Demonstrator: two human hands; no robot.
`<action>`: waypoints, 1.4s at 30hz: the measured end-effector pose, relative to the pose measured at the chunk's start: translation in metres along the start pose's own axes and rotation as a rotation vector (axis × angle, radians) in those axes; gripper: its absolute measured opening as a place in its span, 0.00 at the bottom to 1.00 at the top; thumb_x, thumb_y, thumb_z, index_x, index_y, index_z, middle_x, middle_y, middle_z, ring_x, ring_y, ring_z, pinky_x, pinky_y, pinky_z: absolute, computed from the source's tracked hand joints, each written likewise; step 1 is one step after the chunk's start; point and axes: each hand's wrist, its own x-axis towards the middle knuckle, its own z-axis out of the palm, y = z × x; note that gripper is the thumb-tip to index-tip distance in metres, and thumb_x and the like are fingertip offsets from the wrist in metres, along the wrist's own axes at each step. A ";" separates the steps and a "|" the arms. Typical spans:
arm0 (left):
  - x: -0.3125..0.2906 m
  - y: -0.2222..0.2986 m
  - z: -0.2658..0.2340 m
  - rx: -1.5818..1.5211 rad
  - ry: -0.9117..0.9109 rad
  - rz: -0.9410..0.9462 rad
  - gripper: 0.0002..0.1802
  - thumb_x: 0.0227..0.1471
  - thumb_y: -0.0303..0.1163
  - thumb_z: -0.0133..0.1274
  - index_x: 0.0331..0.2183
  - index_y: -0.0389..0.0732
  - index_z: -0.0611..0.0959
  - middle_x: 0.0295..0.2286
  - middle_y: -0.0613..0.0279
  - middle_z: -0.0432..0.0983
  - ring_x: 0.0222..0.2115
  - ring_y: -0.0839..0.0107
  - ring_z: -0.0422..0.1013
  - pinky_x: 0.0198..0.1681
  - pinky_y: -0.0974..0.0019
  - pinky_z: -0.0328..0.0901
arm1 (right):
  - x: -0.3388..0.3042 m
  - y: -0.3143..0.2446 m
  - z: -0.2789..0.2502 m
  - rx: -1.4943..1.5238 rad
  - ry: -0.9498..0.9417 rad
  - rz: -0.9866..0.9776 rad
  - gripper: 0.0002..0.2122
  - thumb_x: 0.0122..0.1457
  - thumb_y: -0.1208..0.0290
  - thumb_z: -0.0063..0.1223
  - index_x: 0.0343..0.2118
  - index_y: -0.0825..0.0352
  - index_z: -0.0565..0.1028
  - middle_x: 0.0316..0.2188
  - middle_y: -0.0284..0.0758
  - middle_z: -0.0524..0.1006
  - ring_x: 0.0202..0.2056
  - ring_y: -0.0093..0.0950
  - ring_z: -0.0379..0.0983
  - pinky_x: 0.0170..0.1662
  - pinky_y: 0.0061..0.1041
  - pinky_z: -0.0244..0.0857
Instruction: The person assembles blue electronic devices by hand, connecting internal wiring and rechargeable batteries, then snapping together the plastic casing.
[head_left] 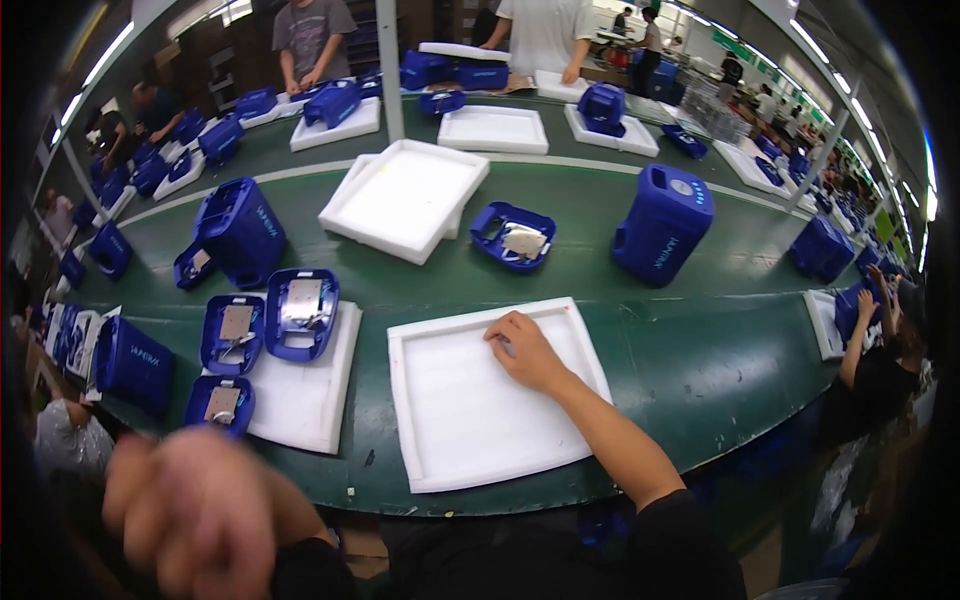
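Note:
A shallow white foam tray (pixel 490 400) lies in front of me on the green work surface. Over its far part is my right hand (pixel 525 350), fingers curled toward the thumb; what they hold, if anything, is too small to make out. My left hand (pixel 190 510) is raised at the lower left, close to the camera and smeared by motion, so its fingers cannot be read. Beyond it, several blue plastic covers with metal plates, among them one cover (pixel 302 312), rest on and beside another white foam piece (pixel 310 400).
Blue housings stand at the far left (pixel 240 235), near left (pixel 135 365) and right (pixel 665 225). Stacked foam trays (pixel 410 195) and a blue cover (pixel 514 238) lie beyond my tray. A metal post (pixel 389 70) rises behind. Other people work across the line and at the right.

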 end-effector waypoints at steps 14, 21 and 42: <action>-0.338 0.072 0.021 0.282 -0.849 -1.576 0.19 0.63 0.31 0.61 0.21 0.33 0.81 0.19 0.44 0.76 0.20 0.45 0.74 0.24 0.51 0.65 | -0.006 0.011 -0.013 0.026 0.017 0.171 0.04 0.68 0.78 0.62 0.43 0.67 0.83 0.45 0.36 0.78 0.46 0.33 0.77 0.52 0.28 0.74; -0.337 0.066 0.020 0.241 -1.063 -1.660 0.22 0.65 0.41 0.61 0.23 0.36 0.85 0.22 0.45 0.80 0.23 0.44 0.77 0.29 0.47 0.68 | -0.006 0.012 -0.013 0.036 0.032 0.191 0.04 0.66 0.79 0.62 0.42 0.68 0.83 0.44 0.37 0.77 0.45 0.33 0.77 0.52 0.30 0.74; -0.345 0.062 -0.006 0.109 -0.937 -1.817 0.21 0.64 0.42 0.63 0.23 0.37 0.88 0.18 0.58 0.82 0.19 0.67 0.76 0.27 0.61 0.68 | 0.059 0.099 -0.045 -0.702 0.543 0.312 0.22 0.63 0.69 0.62 0.59 0.68 0.78 0.61 0.45 0.70 0.64 0.48 0.64 0.67 0.50 0.59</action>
